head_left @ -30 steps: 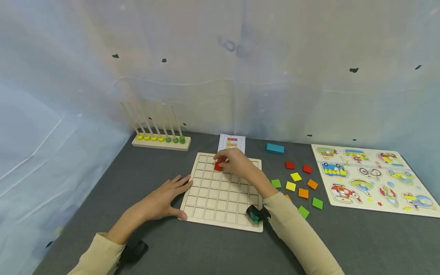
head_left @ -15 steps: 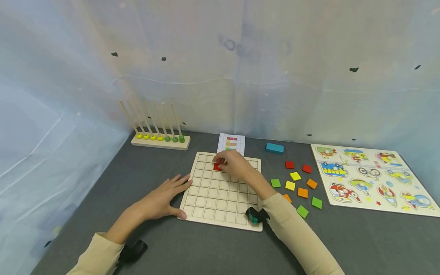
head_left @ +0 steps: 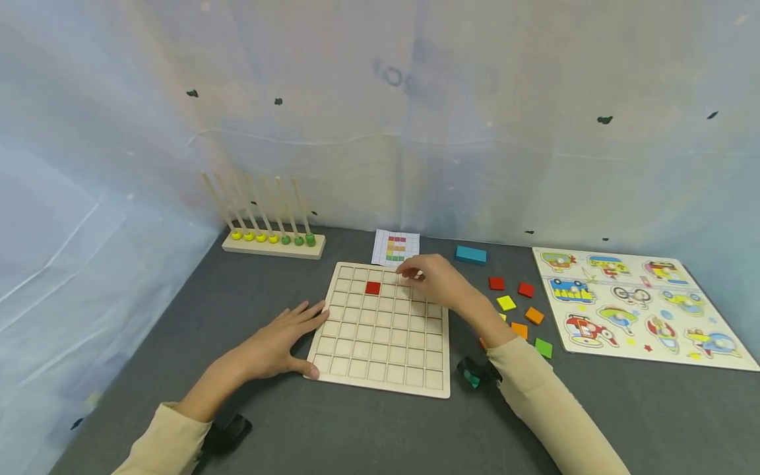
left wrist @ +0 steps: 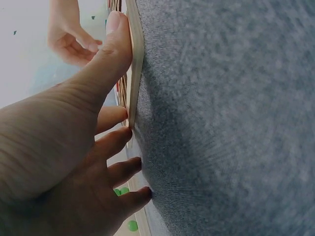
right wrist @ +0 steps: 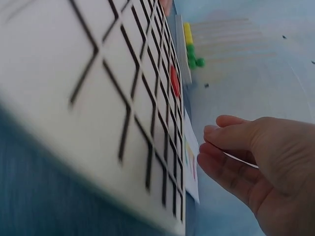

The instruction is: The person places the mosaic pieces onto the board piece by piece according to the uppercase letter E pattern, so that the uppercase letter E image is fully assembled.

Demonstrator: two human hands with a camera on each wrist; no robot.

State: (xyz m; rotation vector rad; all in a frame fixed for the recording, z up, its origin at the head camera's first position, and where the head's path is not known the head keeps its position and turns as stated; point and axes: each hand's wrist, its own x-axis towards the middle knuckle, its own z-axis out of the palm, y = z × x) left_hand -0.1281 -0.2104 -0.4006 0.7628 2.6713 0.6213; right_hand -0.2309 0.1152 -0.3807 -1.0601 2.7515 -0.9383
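Note:
A pale wooden grid board [head_left: 380, 382] lies on the dark table, with a single red square tile [head_left: 373, 288] set in one of its cells near the far left. My left hand [head_left: 276, 346] rests at the board's left side; its thumb lies on the near corner and the spread fingertips touch the edge, as the left wrist view also shows. Above the board's far right part is my right hand [head_left: 439, 280]. Nothing shows between its loosely bent thumb and fingers [right wrist: 231, 164] in the right wrist view.
Behind the board lies a pattern card [head_left: 396, 247], with a blue block [head_left: 471, 255] to its right. Loose red, yellow, orange and green tiles [head_left: 526, 289] are scattered right of the board. A bead stand [head_left: 273, 248] stands back left, a picture puzzle [head_left: 644, 310] far right.
My right hand has let go of the red tile and moved right, uncovering the tile in its cell. The left hand has stayed at the board's edge.

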